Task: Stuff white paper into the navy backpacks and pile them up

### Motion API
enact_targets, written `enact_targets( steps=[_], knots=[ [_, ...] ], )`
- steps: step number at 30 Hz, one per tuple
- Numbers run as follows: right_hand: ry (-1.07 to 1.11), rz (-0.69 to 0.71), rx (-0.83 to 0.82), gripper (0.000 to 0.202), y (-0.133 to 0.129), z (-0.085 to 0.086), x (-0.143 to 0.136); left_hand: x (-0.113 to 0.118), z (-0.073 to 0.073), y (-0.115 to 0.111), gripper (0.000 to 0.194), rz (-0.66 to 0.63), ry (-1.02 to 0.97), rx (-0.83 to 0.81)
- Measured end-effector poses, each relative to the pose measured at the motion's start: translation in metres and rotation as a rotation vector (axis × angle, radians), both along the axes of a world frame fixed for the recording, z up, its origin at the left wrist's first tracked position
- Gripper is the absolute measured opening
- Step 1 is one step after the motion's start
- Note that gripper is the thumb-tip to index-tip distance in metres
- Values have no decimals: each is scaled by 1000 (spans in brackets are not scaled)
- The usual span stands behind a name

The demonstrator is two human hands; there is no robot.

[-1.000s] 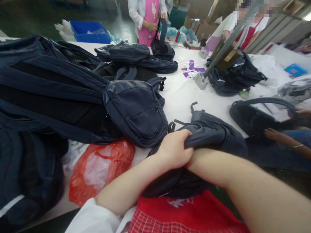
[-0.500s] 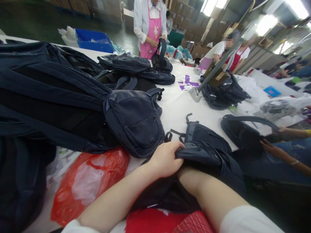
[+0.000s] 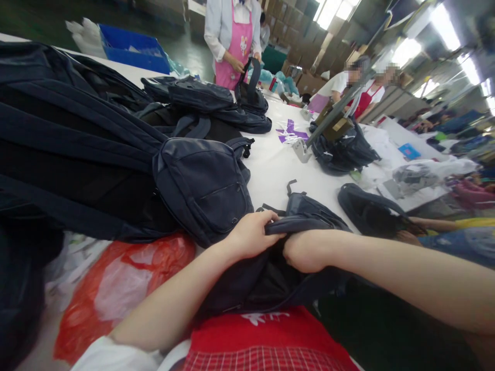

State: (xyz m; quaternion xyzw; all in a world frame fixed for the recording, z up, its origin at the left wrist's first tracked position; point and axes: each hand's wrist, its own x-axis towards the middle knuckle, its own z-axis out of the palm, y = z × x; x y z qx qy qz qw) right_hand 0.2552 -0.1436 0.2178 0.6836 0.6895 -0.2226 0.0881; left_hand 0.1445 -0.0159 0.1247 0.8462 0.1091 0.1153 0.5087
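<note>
I reckon the navy bag [image 3: 309,219] could slide off the near edge of the white desk [image 3: 278,165] into my lap, since much of it already overhangs at lower centre. My left hand [image 3: 251,237] is clenched on its top edge, the bag just right of it; my right hand [image 3: 305,251] is fisted inside the opening, gripping what I cannot tell

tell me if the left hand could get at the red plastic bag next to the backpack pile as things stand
Probably yes. The left hand grips the rim of the dark bag, and the red plastic bag lies uncovered on the table just beside that forearm. It would have to let go of the bag first.
</note>
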Motion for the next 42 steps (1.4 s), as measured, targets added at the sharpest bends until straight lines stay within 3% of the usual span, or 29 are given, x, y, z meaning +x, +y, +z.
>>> enact_targets(
  steps=[3, 6, 9, 11, 14, 16, 18, 23, 26, 29, 34, 38, 42],
  knots=[
    [30, 69, -118, 24, -9, 38, 17, -3, 1, 10, 29, -1, -21, -22],
    [-126, -48, 87, 28, -29, 54, 41, -4, 4, 16, 29, 4, -20, -11],
    [-270, -213, 343, 31, -49, 41, 67, -2, 6, 13, 27, -4, -3, -5],
    [-296, -338, 386, 37, -60, 28, 83, 0, 6, 9, 28, -9, 1, -5],
    [-164, -448, 205, 60, -76, 18, 103, 0, 4, 6, 27, -2, -14, 5],
    [27, -437, 79, 76, -89, 16, 112, -4, 7, 11, 25, -16, -17, 21],
    [188, -423, 74, 87, -103, 14, 115, -11, 15, 20, 26, -72, 11, 46],
    [387, -547, 455, 71, -128, -19, 89, -13, 57, 32, 30, -274, -113, 130],
    [473, -605, 742, 63, -132, -42, 60, 14, 73, 18, 33, -345, -95, 254],
    [446, -579, 901, 56, -129, -52, 37, 46, 76, -1, 27, -467, 10, 356],
    [361, -557, 966, 50, -122, -51, 26, 66, 83, -17, 25, -574, 114, 349],
    [367, -534, 981, 46, -122, -48, 26, 61, 87, -19, 19, -633, 206, 305],
    [304, -448, 951, 42, -123, -41, 25, 50, 84, -20, 11, -728, 128, 129]
  ],
)
